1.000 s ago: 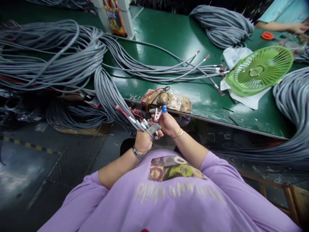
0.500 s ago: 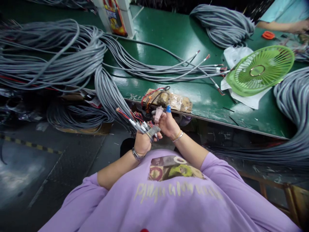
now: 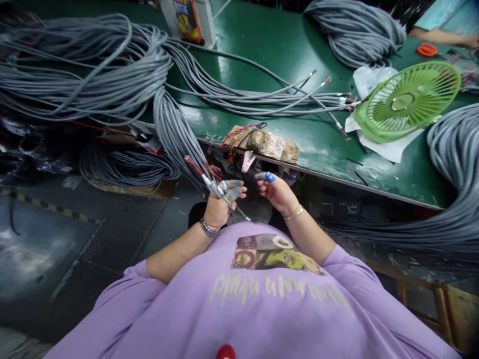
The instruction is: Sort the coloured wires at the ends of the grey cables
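My left hand is closed round the ends of a thick bundle of grey cables, just below the edge of the green table. Stripped coloured wire ends fan out above its taped fingertips. My right hand is a little to the right, apart from the bundle. Its grey-capped finger and blue-capped thumb are held close together with nothing visible between them. A pink clip hangs on its wire from a taped wooden block at the table edge, above and between my hands.
Large grey cable heaps cover the table's left side, far side and right side. A green fan lies on white paper. Another person's arm is at the top right, near an orange object. A box stands at the back.
My right hand let go of the pink clip, which now hangs from the block, and drew back down to the right. My left hand stayed closed on the cable ends.
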Tool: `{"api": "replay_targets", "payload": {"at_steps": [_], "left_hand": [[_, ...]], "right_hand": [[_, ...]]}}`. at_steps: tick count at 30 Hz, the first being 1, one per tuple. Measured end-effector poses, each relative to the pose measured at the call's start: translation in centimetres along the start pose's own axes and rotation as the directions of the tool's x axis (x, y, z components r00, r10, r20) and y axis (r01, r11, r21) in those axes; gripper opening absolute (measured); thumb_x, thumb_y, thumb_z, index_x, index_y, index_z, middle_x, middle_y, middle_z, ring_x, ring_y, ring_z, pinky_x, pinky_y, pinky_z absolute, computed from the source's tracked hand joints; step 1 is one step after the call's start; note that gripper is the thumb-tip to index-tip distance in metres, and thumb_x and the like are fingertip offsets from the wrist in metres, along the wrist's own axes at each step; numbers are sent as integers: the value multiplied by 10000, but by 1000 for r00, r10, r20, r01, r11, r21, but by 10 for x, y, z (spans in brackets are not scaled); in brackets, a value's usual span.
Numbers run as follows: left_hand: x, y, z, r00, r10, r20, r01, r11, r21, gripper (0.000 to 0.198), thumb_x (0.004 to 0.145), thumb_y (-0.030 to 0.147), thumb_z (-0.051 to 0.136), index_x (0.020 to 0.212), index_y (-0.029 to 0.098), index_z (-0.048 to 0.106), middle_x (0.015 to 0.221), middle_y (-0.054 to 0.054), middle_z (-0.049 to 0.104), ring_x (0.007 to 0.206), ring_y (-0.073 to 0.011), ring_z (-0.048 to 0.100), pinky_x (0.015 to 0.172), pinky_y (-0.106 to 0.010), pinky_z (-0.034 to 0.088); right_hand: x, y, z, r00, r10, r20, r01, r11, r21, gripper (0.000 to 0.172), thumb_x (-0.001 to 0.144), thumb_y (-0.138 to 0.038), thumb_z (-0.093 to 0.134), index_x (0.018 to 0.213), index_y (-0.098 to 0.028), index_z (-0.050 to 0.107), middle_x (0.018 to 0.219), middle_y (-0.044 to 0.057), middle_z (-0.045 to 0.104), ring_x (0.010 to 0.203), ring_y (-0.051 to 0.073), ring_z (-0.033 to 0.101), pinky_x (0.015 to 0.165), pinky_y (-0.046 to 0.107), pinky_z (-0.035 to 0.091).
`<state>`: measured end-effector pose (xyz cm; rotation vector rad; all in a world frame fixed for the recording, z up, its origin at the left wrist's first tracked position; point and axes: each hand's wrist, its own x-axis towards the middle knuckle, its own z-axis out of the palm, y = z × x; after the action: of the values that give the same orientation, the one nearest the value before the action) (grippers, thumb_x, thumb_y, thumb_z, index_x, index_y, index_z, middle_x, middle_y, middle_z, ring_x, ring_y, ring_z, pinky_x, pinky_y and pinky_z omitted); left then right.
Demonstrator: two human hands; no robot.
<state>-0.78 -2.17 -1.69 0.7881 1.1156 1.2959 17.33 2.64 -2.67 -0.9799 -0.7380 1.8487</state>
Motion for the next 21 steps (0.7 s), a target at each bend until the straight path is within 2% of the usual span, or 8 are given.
{"api": "replay_targets", "payload": {"at_steps": [3, 5, 8, 10, 14, 17, 19, 21], "left_hand": [[-5, -8, 0, 997, 68, 34, -75, 967, 244, 370, 674, 385, 798, 942, 159, 680, 743, -41, 704, 626, -159, 649, 440, -220, 415], [-9, -12, 1, 982, 165, 94, -189, 886, 424, 373, 676, 366, 790, 963, 168, 658, 755, -28, 691, 678, -177, 654, 575, -277, 513], [-15, -13, 5, 918, 319, 235, -396, 712, 579, 497, 719, 315, 738, 1167, 178, 575, 1022, -72, 700, 939, -226, 672, 846, -359, 547], [-19, -14, 7, 879, 362, 310, -475, 621, 623, 559, 759, 266, 685, 1277, 181, 491, 1190, -107, 653, 1067, -232, 648, 946, -378, 520], [-26, -19, 10, 898, 315, 308, -438, 553, 709, 495, 762, 223, 666, 1227, 201, 499, 1154, -107, 661, 1050, -246, 668, 933, -394, 535], [-29, -23, 8, 897, 316, 310, -438, 532, 725, 472, 738, 199, 682, 1184, 205, 529, 1206, -113, 646, 1146, -276, 632, 1002, -436, 502], [-31, -18, 4, 883, 314, 348, -468, 572, 673, 580, 717, 175, 697, 1262, 201, 500, 1313, -123, 600, 1211, -276, 595, 1051, -450, 471], [-38, -6, -5, 884, 273, 379, -459, 652, 603, 686, 704, 179, 728, 1336, 199, 461, 1320, -126, 605, 1185, -265, 612, 1038, -446, 484]], "right_hand": [[-15, 9, 3, 982, -123, 146, 153, 964, -218, 450, 688, -520, 784, 963, -185, 665, 869, 17, 642, 652, 89, 513, 574, 218, 415], [-25, 15, 10, 948, -187, 257, 277, 881, -384, 585, 653, -508, 812, 1122, -200, 648, 980, 46, 653, 738, 129, 556, 635, 254, 462], [-37, 25, 23, 911, -309, 273, 412, 706, -576, 755, 590, -471, 857, 1244, -195, 599, 1083, 80, 643, 909, 208, 595, 802, 338, 512], [-43, 29, 31, 890, -383, 246, 448, 643, -621, 666, 637, -456, 828, 1206, -181, 614, 1092, 91, 649, 996, 238, 599, 889, 374, 504], [-48, 33, 44, 863, -452, 224, 492, 656, -572, 373, 754, -378, 729, 1056, -173, 651, 920, 60, 674, 868, 207, 629, 845, 361, 522], [-48, 35, 50, 856, -481, 192, 505, 692, -517, 195, 782, -346, 668, 865, -170, 652, 791, 39, 656, 772, 190, 623, 788, 348, 528], [-48, 36, 52, 865, -475, 163, 492, 735, -467, 186, 794, -359, 634, 782, -174, 623, 733, 31, 640, 732, 181, 613, 750, 340, 529], [-47, 37, 51, 867, -481, 129, 486, 762, -428, 202, 795, -376, 626, 781, -175, 612, 719, 25, 635, 704, 168, 599, 733, 334, 525]]}}
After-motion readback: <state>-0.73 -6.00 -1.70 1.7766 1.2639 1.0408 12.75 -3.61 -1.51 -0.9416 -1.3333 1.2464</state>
